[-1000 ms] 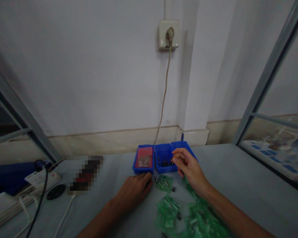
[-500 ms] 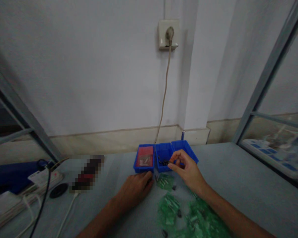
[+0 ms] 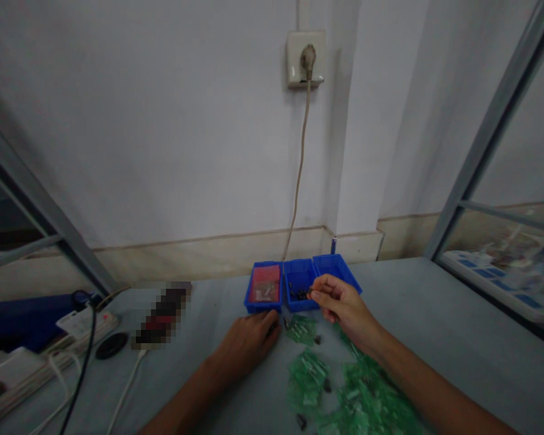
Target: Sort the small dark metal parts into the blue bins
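My right hand [image 3: 342, 305] is closed in a pinch at the front right of the middle blue bin [image 3: 301, 273]. A small dark piece [image 3: 309, 293] shows at its fingertips, too small to name. Small dark parts [image 3: 297, 294] lie inside that bin. My left hand [image 3: 252, 338] rests on the table just before the left blue bin [image 3: 263, 310], its fingers loosely bent and the thumb a little apart. Beside it lies a green plastic packet [image 3: 303, 330] with shiny pieces in it. A second green packet [image 3: 308, 374] is nearer me.
A heap of green packets [image 3: 372, 402] lies under my right forearm. Loose dark pieces [image 3: 301, 421] are scattered near them. A red packet [image 3: 267, 275] fills the left bin; a third blue bin [image 3: 333, 266] stands at right. A power strip [image 3: 22, 386] with cables lies at left.
My right hand has moved slightly right and down at the middle bin, still pinching. My left hand stays in place. The view has shifted a little.
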`<act>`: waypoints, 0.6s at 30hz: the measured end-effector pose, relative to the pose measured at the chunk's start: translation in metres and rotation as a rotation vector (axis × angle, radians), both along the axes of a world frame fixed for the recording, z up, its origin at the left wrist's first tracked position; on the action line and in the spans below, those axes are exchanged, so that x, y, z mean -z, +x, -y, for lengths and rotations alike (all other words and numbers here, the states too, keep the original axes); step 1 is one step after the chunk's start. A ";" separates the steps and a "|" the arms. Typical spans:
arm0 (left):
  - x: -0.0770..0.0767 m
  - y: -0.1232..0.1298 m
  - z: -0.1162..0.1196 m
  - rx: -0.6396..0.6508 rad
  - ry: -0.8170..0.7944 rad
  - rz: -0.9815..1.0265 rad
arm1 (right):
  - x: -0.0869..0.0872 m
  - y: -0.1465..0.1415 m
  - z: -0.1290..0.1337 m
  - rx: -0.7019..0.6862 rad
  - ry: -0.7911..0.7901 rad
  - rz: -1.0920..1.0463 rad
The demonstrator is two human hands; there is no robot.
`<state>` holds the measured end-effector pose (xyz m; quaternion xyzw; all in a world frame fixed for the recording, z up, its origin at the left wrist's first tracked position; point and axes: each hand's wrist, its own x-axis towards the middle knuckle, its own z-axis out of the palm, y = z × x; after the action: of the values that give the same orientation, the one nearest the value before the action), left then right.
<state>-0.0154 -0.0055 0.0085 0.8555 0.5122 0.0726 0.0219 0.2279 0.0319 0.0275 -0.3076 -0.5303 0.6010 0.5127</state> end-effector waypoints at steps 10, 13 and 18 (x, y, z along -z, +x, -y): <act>0.002 0.000 0.000 0.002 0.008 0.015 | -0.003 0.001 0.002 -0.043 -0.065 -0.113; 0.003 0.000 -0.001 0.009 0.014 0.020 | -0.004 0.001 0.003 -0.073 -0.099 -0.163; 0.001 0.000 -0.001 0.008 0.000 0.027 | -0.004 0.002 0.002 -0.132 -0.206 -0.255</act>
<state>-0.0157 -0.0046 0.0070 0.8567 0.5082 0.0838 0.0291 0.2295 0.0296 0.0312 -0.2443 -0.4157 0.7185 0.5012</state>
